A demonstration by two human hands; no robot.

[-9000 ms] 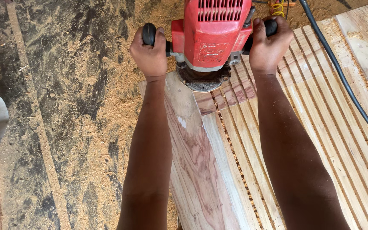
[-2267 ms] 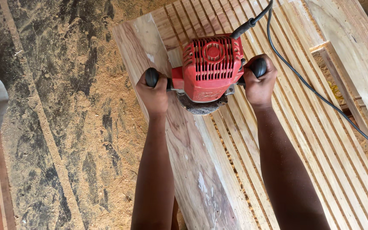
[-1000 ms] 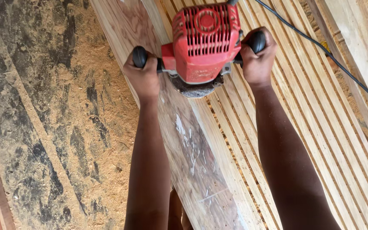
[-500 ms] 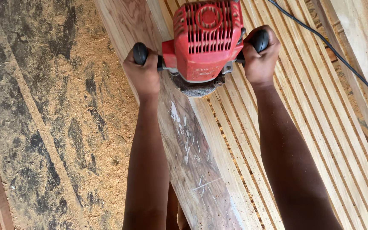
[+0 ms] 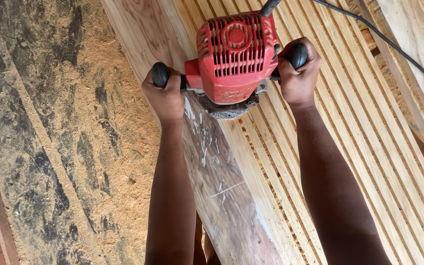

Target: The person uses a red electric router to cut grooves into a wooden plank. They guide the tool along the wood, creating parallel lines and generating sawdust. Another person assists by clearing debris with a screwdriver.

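Under my fingers runs a long wooden panel [image 5: 359, 142], pale, cut with many straight parallel grooves that slant away to the right of my right hand. Left of the grooves, below my left hand, lies a smooth uncut strip of the same wood [image 5: 222, 181], flecked with light chips. Further left of my left fingers the floor [image 5: 50, 147] is dark and thick with sawdust. A black cable [image 5: 393, 46] trails off beyond my right knuckles, across the boards.

Both my arms reach straight forward, roughly parallel. My left hand [image 5: 165, 98] is curled tight around the left black knob, my right hand [image 5: 298, 73] wrapped fully around the right one. Between my two fists sits the red router [image 5: 234, 56], its round base resting on the wood where the grooves meet the smooth strip.
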